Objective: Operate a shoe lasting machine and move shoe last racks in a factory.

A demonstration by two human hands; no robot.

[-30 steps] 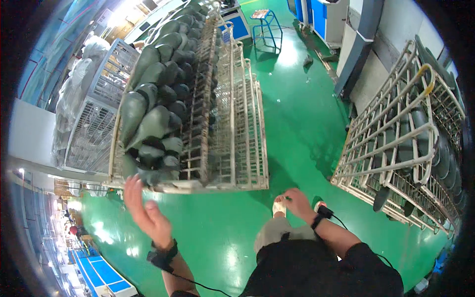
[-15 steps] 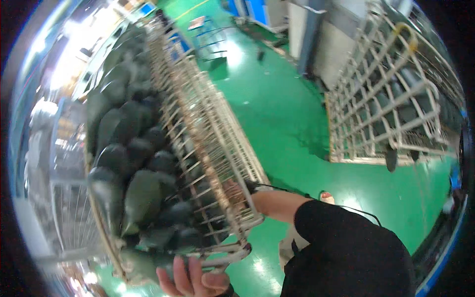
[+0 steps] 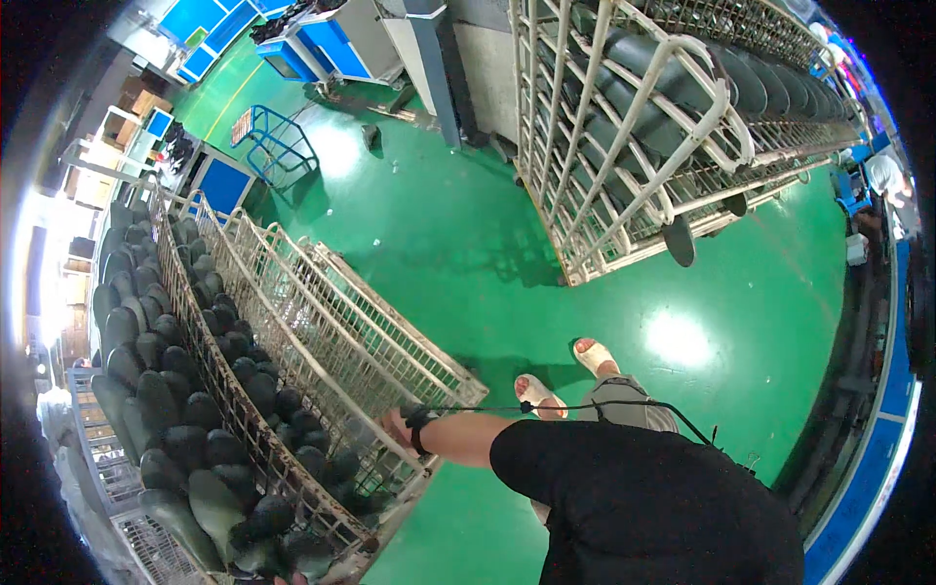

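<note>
My right hand point(image 3: 398, 429), with a black band at its wrist, is at the near end of a cream wire cart point(image 3: 292, 322). It looks closed around the wire rail, though the fingers are partly hidden and blurred. Only a sliver of my left hand point(image 3: 291, 579) shows at the bottom edge, beside the cart's near end; its fingers are cut off by the frame. Rows of dark green, rounded, sole-shaped pieces point(image 3: 180, 439) fill the cart's left side. Rust marks its middle rail.
Another wire cart point(image 3: 624, 146) with dark sole-shaped pieces stands at the far right; one piece point(image 3: 679, 241) sticks out below. A blue metal frame point(image 3: 278, 146), a grey post point(image 3: 439, 73) and blue-and-white cabinets point(image 3: 336, 44) stand farther off on the green floor point(image 3: 439, 224).
The view has swung, and the cart now appears lower and farther left. My left hand, which showed at the cart's end, has nearly left the frame. My right hand stays at the cart.
</note>
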